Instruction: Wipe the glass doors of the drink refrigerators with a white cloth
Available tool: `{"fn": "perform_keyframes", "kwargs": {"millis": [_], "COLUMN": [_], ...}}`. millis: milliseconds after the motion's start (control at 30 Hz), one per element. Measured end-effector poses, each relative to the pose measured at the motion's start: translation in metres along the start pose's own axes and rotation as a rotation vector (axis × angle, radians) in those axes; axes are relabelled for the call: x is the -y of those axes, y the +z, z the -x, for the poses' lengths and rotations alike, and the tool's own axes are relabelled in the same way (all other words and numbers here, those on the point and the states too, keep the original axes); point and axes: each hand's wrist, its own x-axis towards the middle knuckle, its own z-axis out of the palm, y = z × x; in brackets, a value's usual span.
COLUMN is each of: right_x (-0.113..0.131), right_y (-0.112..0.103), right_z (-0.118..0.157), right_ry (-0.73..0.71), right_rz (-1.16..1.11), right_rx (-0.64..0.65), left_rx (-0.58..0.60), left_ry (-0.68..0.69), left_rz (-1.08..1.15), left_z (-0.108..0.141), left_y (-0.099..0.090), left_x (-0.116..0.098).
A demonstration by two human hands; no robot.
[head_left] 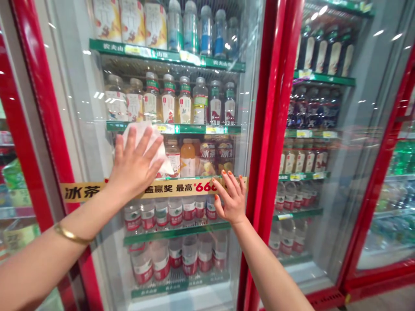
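My left hand (132,166) holds a white wipe (163,160) flat against the glass door (251,99) of a drinks fridge. Its fingers are spread over the wipe, which shows between and beyond them. A gold bangle (71,234) circles that wrist. To the lower right, my right hand (231,196) is open, fingers stretched out at the glass, with nothing in it. It overlaps the right part of a yellow promotional strip (162,188) running across the door. My left wrist covers part of the strip's lettering.
Behind the glass, bottles (184,101) and cartons (132,23) fill several green-edged shelves (178,233). A red door frame (267,142) stands to the right, followed by another stocked fridge (306,164). More red-framed cabinets (372,207) flank the scene.
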Motion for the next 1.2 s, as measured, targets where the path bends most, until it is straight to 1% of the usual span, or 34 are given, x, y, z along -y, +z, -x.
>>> {"fn": "perform_keyframes", "kwargs": {"millis": [33, 67, 100, 167, 200, 233, 267, 300, 333, 367, 433, 467, 500, 533, 567, 600, 633, 667, 700, 733, 767, 800, 833, 867, 900, 933, 967, 1000, 1033, 1067, 1100, 1133, 1167, 1200], "right_x": [-0.001, -0.001, -0.002, -0.002, -0.002, -0.002, -0.001, 0.000, 0.001, 0.002, 0.003, 0.003, 0.003, 0.003, 0.002, 0.002, 0.002, 0.002, 0.002, 0.002, 0.002, 0.002, 0.002, 0.002, 0.002, 0.002, 0.001, 0.001, 0.000, 0.000, 0.000, -0.001, -0.001, -0.001], "right_y": [0.001, 0.002, 0.004, 0.008, 0.010, 0.011, 0.012, 0.013, 0.013, 0.013, 0.012, 0.011, 0.011, 0.011, 0.010, 0.010, 0.011, 0.011, 0.011, 0.010, 0.010, 0.010, 0.010, 0.009, 0.009, 0.009, 0.008, 0.008, 0.008, 0.008, 0.009, 0.009, 0.009, 0.009], "right_z": [0.001, 0.001, 0.001, 0.000, 0.000, -0.001, -0.002, -0.003, -0.003, -0.004, -0.005, -0.005, -0.005, -0.005, -0.005, -0.005, -0.005, -0.005, -0.005, -0.005, -0.005, -0.005, -0.005, -0.005, -0.005, -0.005, -0.005, -0.005, -0.005, -0.004, -0.004, -0.004, -0.005, -0.005], "right_ry": [0.011, 0.032, 0.063, 0.144, 0.181, 0.205, 0.213, 0.208, 0.196, 0.185, 0.179, 0.183, 0.187, 0.189, 0.190, 0.190, 0.188, 0.185, 0.182, 0.179, 0.178, 0.179, 0.181, 0.183, 0.185, 0.187, 0.188, 0.186, 0.184, 0.181, 0.177, 0.173, 0.169, 0.166], "right_rz": [-0.008, -0.012, -0.010, 0.006, 0.017, 0.029, 0.042, 0.054, 0.066, 0.076, 0.090, 0.093, 0.093, 0.091, 0.089, 0.087, 0.086, 0.087, 0.089, 0.092, 0.094, 0.095, 0.093, 0.089, 0.085, 0.084, 0.085, 0.087, 0.089, 0.092, 0.095, 0.099, 0.103, 0.107], "right_rx": [-0.028, -0.061, -0.095, -0.140, -0.139, -0.125, -0.100, -0.068, -0.039, -0.016, 0.011, 0.018, 0.021, 0.018, 0.013, 0.006, 0.000, -0.004, -0.005, -0.003, 0.001, 0.007, 0.012, 0.016, 0.018, 0.017, 0.014, 0.009, 0.005, 0.003, 0.001, -0.001, -0.003, -0.006], "left_rx": [-0.012, -0.001, 0.033, 0.158, 0.237, 0.317, 0.382, 0.422, 0.429, 0.401, 0.264, 0.181, 0.109, 0.057, 0.027, 0.028, 0.049, 0.092, 0.145, 0.167, 0.173, 0.157, 0.129, 0.076, 0.042, 0.043, 0.045, 0.014, -0.029, -0.029, -0.007, 0.026, 0.066, 0.099], "left_ry": [0.007, 0.054, 0.138, 0.366, 0.481, 0.569, 0.614, 0.611, 0.564, 0.485, 0.301, 0.220, 0.162, 0.136, 0.141, 0.195, 0.307, 0.454, 0.598, 0.683, 0.707, 0.638, 0.526, 0.417, 0.263, 0.101, -0.020, -0.123, -0.179, -0.160, -0.070, 0.058, 0.207, 0.359], "left_rz": [0.010, 0.016, 0.022, 0.046, 0.069, 0.095, 0.115, 0.125, 0.121, 0.105, 0.062, 0.043, 0.029, 0.019, 0.011, 0.007, 0.004, -0.006, -0.021, -0.035, -0.059, -0.091, -0.122, -0.137, -0.160, -0.180, -0.165, -0.157, -0.155, -0.162, -0.176, -0.183, -0.175, -0.154], "left_z": [-0.018, -0.030, -0.035, -0.025, -0.016, -0.007, -0.001, 0.000, -0.007, -0.019, -0.052, -0.066, -0.075, -0.074, -0.065, -0.046, -0.021, 0.008, 0.037, 0.061, 0.077, 0.083, 0.079, 0.067, 0.050, 0.033, 0.018, 0.011, 0.013, 0.025, 0.046, 0.073, 0.102, 0.130], "left_y": [0.003, 0.009, 0.016, 0.030, 0.034, 0.035, 0.032, 0.026, 0.018, 0.009, -0.006, -0.009, -0.008, -0.003, 0.005, 0.014, 0.024, 0.031, 0.034, 0.033, 0.026, 0.016, 0.002, -0.013, -0.027, -0.037, -0.043, -0.042, -0.035, -0.024, -0.010, 0.004, 0.015, 0.022], "left_x": [-0.011, -0.025, -0.040, -0.064, -0.071, -0.071, -0.067, -0.057, -0.046, -0.034, -0.019, -0.020, -0.025, -0.034, -0.046, -0.058, -0.067, -0.070, -0.067, -0.055, -0.036, -0.012, 0.014, 0.039, 0.059, 0.071, 0.075, 0.069, 0.057, 0.040, 0.021, 0.005, -0.007, -0.011]}}
